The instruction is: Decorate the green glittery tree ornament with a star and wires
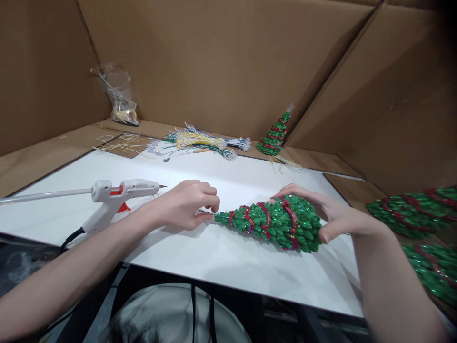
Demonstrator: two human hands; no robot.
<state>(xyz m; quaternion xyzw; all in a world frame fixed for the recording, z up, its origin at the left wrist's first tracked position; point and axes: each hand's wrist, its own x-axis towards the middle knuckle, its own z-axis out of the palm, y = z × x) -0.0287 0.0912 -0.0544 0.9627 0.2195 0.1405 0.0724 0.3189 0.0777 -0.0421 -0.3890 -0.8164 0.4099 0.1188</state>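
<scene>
Tree (274, 224) held sideways over the white board (214, 257).
Left hand (187, 205) pinched nearly closed on a thin wire (206, 212) at the tip — right hand (332, 215), thumb and fingers well parted, holds the broad base; long axis roughly crosswise, tip pointing left.

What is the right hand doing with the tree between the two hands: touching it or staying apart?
Touching: the head view shows the right hand on the tree, its thumb against the wide base.
</scene>
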